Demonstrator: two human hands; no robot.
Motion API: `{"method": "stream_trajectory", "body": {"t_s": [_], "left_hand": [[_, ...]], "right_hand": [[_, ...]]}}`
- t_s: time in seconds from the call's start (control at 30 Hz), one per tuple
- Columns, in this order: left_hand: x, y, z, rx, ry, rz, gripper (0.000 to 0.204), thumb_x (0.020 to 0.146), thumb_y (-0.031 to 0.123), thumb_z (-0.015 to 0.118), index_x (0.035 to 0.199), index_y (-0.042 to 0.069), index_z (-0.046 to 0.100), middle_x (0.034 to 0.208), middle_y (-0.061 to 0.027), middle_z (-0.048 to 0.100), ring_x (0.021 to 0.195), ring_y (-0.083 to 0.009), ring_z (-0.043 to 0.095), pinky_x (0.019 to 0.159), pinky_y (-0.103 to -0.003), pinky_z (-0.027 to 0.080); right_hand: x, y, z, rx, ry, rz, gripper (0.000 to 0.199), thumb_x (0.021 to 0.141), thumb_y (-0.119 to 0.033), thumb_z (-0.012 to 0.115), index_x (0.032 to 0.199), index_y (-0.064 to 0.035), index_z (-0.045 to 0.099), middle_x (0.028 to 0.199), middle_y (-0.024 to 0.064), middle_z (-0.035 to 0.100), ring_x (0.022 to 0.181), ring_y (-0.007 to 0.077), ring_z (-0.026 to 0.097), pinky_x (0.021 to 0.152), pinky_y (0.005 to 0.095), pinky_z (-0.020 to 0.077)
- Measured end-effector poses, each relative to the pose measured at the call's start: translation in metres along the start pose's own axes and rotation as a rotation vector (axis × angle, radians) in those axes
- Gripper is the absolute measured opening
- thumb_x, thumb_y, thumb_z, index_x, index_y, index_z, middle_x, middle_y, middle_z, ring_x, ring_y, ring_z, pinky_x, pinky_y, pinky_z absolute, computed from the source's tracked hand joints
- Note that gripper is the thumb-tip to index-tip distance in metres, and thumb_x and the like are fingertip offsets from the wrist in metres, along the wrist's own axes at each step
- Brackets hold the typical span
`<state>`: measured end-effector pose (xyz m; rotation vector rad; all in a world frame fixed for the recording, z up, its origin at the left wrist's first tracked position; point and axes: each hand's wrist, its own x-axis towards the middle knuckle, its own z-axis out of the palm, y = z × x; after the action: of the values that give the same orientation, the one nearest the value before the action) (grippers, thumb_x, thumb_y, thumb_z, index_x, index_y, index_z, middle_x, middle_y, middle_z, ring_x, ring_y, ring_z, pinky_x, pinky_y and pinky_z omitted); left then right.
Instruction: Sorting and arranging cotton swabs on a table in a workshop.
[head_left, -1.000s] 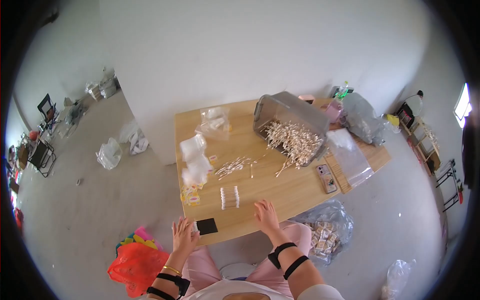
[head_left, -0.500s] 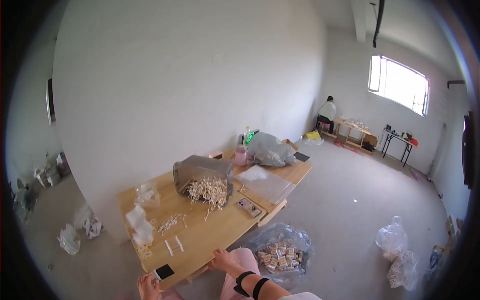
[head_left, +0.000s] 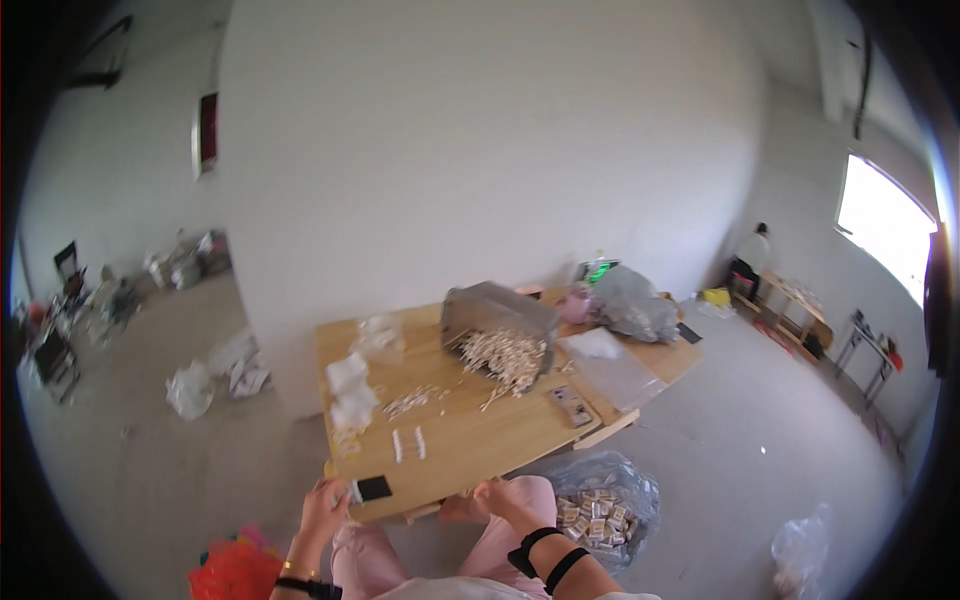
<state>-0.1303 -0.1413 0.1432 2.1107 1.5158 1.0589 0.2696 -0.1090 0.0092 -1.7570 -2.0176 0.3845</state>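
My left hand [head_left: 325, 508] is at the table's near left corner, beside a flat black square [head_left: 375, 487]. Its fingers are closed around something small and whitish that I cannot make out. My right hand [head_left: 497, 495] is by the table's front edge above my knee, fingers curled in; what they hold, if anything, is hidden. Two short rows of white-tipped cotton swabs [head_left: 409, 444] lie on the wooden table [head_left: 470, 455], with a loose scatter of swabs [head_left: 415, 401] behind them. A grey translucent tub [head_left: 480, 308] rests on its side, cotton swabs [head_left: 503, 356] spilling from its mouth.
A phone [head_left: 571, 406], a clear plastic sheet [head_left: 618, 375] and a grey bag [head_left: 634, 305] lie at the table's right. White packets [head_left: 350, 390] are at its left. A bag of small packs [head_left: 597, 520] stands on the floor. Another person [head_left: 752, 255] sits far right.
The view has swung left, so the table sits further right in it and a red bag shows at lower left. Both hands stay near the table's front edge; the swabs look unmoved.
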Motion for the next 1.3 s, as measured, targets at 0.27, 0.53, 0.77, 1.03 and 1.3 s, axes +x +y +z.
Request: {"method": "stream_trajectory", "body": {"t_s": [0.27, 0.53, 0.77, 1.03, 1.3], "left_hand": [[0.018, -0.004, 0.058, -0.083, -0.204, 0.007, 0.033, 0.092, 0.026, 0.065, 0.118, 0.006, 0.065, 0.120, -0.0155, 0.064, 0.114, -0.0352, 0.061, 0.098, -0.043, 0.048], [0.042, 0.001, 0.129, -0.225, -0.385, -0.095, 0.033, 0.093, 0.027, 0.062, 0.120, 0.007, 0.064, 0.122, -0.0160, 0.064, 0.111, -0.0361, 0.062, 0.097, -0.044, 0.048], [0.053, -0.017, 0.156, -0.246, -0.356, -0.102, 0.028, 0.094, 0.022, 0.061, 0.117, 0.006, 0.065, 0.114, -0.0166, 0.065, 0.101, -0.0365, 0.065, 0.089, -0.043, 0.051], [0.049, -0.038, 0.157, -0.390, -0.377, -0.247, 0.028, 0.093, 0.021, 0.062, 0.117, 0.008, 0.066, 0.112, -0.0127, 0.067, 0.101, -0.0312, 0.067, 0.090, -0.043, 0.050], [0.054, -0.037, 0.154, -0.474, -0.303, -0.307, 0.024, 0.090, 0.012, 0.062, 0.113, 0.005, 0.067, 0.106, -0.0142, 0.068, 0.093, -0.0325, 0.069, 0.083, -0.042, 0.053]], "right_hand": [[0.010, -0.026, 0.015, 0.104, 0.150, -0.021, 0.016, 0.081, -0.024, 0.069, 0.083, -0.0079, 0.068, 0.088, 0.0167, 0.067, 0.090, 0.0382, 0.063, 0.080, 0.0494, 0.0511], [0.064, -0.063, -0.003, 0.390, 0.137, 0.016, 0.013, 0.084, -0.017, 0.069, 0.090, -0.0052, 0.065, 0.089, 0.0140, 0.065, 0.086, 0.0340, 0.063, 0.080, 0.0423, 0.0517], [0.114, -0.091, 0.031, 0.117, 0.030, -0.125, 0.025, 0.083, -0.018, 0.071, 0.107, -0.0123, 0.066, 0.111, 0.0096, 0.061, 0.112, 0.0333, 0.054, 0.096, 0.0443, 0.0447], [0.150, -0.103, 0.056, -0.082, 0.022, -0.195, 0.032, 0.080, -0.016, 0.070, 0.112, -0.0162, 0.067, 0.131, 0.0092, 0.049, 0.129, 0.0329, 0.042, 0.105, 0.0493, 0.0371], [0.160, -0.105, 0.059, -0.105, 0.028, -0.194, 0.027, 0.080, -0.012, 0.067, 0.107, -0.0169, 0.069, 0.127, 0.0089, 0.052, 0.126, 0.0326, 0.045, 0.102, 0.0483, 0.0386]]}}
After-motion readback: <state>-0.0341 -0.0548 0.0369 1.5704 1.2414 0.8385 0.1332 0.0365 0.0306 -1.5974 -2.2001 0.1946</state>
